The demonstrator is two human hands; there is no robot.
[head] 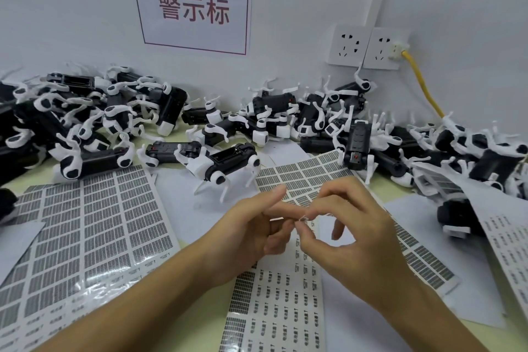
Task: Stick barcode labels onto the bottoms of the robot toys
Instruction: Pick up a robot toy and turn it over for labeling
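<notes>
White wall at twelve o'clock backs a table (pixel 183 240) strewn with label sheets (pixel 94 226) and piled robot toys (pixel 223 163). At centre, right hand (pixel 363 240) pinches a small barcode label (pixel 302 219); left hand (pixel 251 233), fingers loosely curled, touches it.

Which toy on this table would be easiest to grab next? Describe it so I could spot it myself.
Start at the red-lettered wall sign and drop straight down past the heaped toys. Just beyond the hands, at the top edge of the label sheets, is the robot dog. Unlike the tumbled ones behind, it stands upright on white legs, apart from the pile.
</notes>
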